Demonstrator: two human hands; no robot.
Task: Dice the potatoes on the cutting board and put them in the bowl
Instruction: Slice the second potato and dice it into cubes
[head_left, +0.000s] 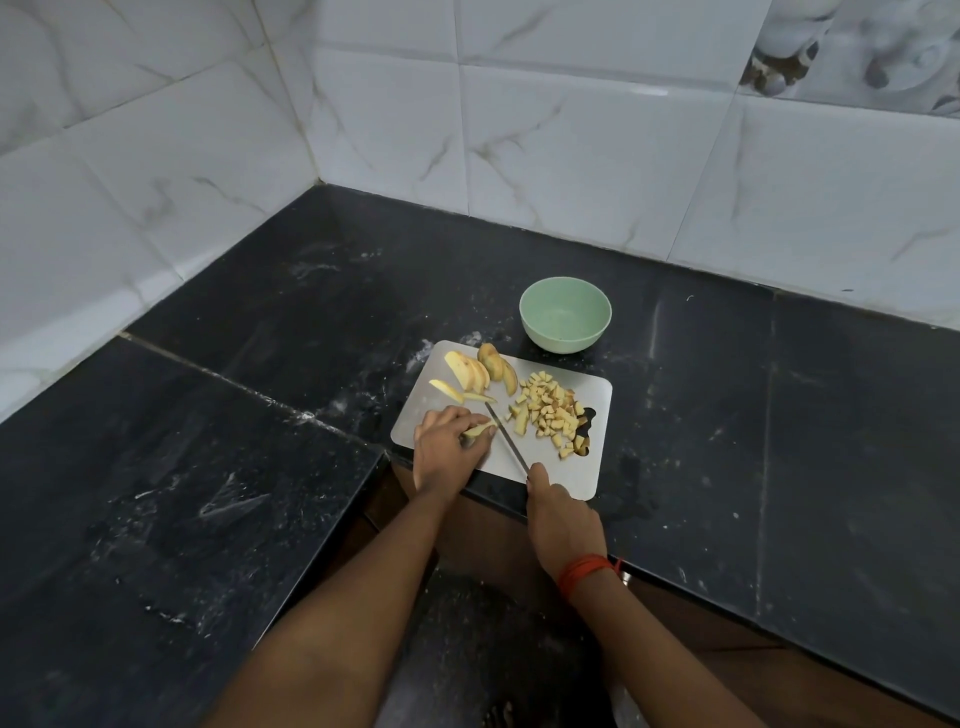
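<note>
One potato strip pinched by left fingers, knife gripped by right fingers — diced pile near bowl.

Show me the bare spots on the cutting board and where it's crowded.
Bare: the near right corner of the cutting board, between the knife and the diced pile. Crowded: potato slices fill the far left; the left hand covers the near left.

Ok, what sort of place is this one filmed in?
Most likely a home kitchen, in a corner: a black stone countertop meets marble-look wall tiles, and on it sits a cutting board holding sliced and diced potato, with a knife over it and a green bowl just behind.
</note>
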